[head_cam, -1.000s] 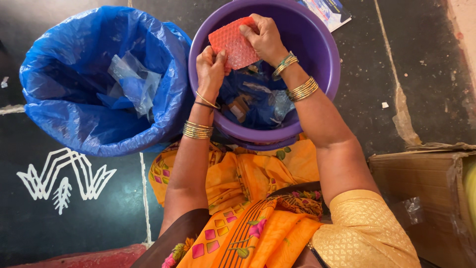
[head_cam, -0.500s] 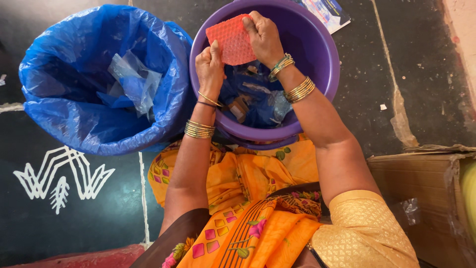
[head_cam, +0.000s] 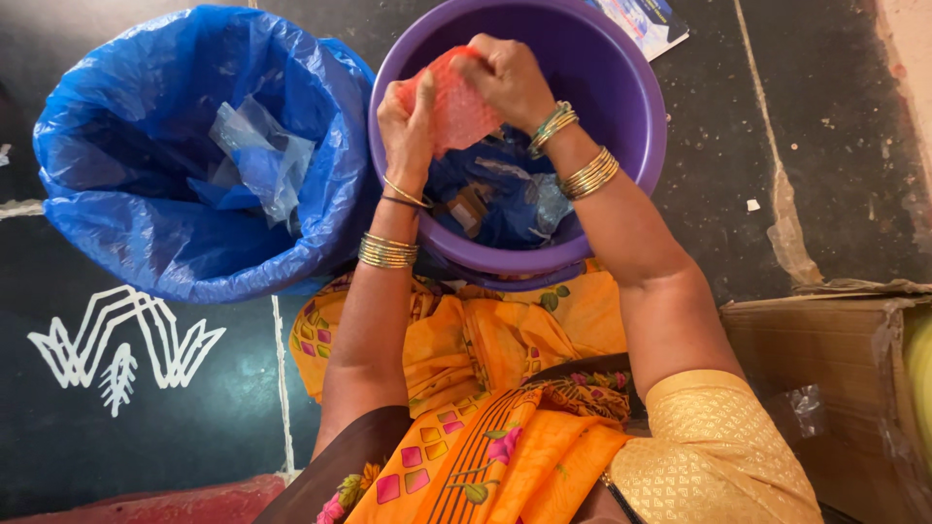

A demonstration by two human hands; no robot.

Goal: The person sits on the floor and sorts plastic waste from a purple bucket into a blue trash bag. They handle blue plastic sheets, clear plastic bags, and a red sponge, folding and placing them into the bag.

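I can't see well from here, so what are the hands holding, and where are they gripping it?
Both hands, left hand and right hand, hold a red mesh piece by its opposite side edges, above the purple tub.

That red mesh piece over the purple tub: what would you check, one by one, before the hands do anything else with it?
1. Both hands on the red mesh piece: ok; left hand and right hand pinch it from opposite sides.
2. Piece flat: not ok; it is bunched between the hands.
3. Piece over the purple tub: ok.
4. Blue lined bin open: ok; it sits just left of the tub, with clear plastic inside.
5. Tub contents: cannot tell exactly; blue plastic and small scraps show.
6. Grip firmness: cannot tell.
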